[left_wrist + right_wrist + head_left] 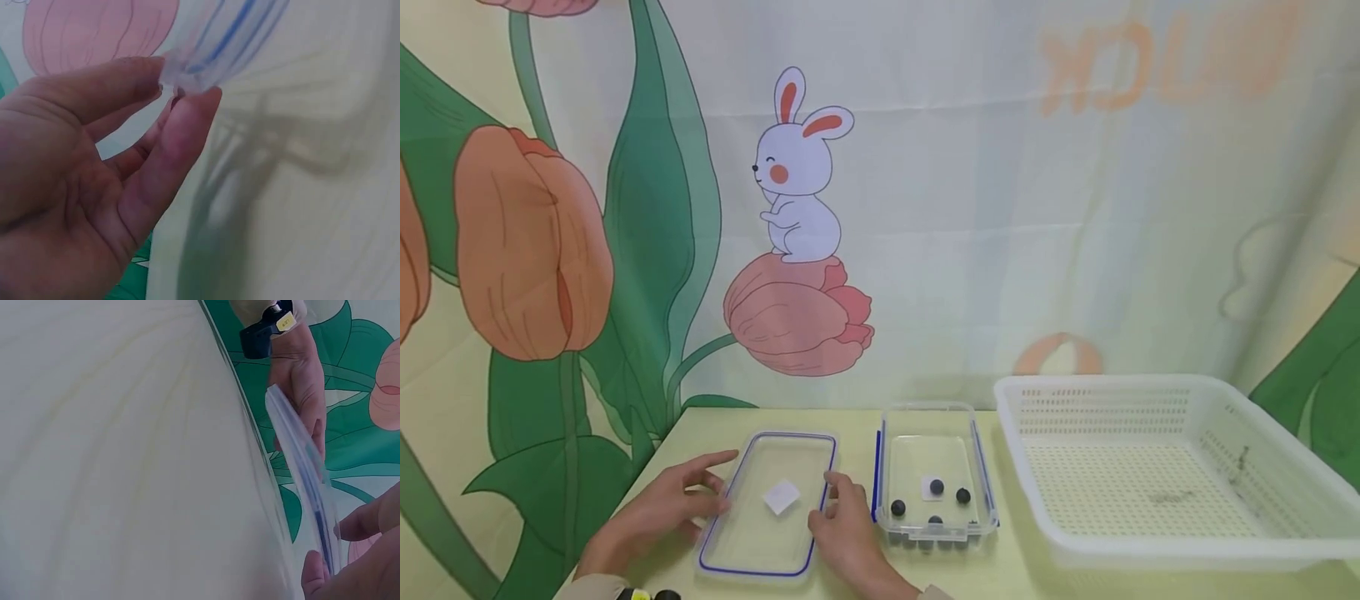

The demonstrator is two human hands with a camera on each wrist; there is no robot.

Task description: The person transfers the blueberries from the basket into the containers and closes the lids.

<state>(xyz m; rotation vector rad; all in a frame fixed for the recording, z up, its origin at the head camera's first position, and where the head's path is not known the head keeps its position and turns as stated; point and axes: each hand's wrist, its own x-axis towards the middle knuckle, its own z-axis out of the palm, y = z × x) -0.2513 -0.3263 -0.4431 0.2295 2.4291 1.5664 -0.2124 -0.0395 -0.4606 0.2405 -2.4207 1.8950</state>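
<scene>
A clear rectangular lid (752,546) with a blue seal line is held between both hands at the left of the table, in the head view. A white square label (782,497) shows on it. My left hand (658,508) pinches its left edge; in the left wrist view, thumb and fingers meet at the lid's corner (190,78). On the right edge my right hand (850,533) grips with thumb and fingers. Seen edge-on in the right wrist view, the lid (303,465) is raised off the table.
Right of the lid stands a clear box (936,531) with blue-edged sides, holding several small dark round fruits like blueberries (937,487). Farther right is a large white perforated basket (1090,382). A printed curtain (940,208) hangs behind the table.
</scene>
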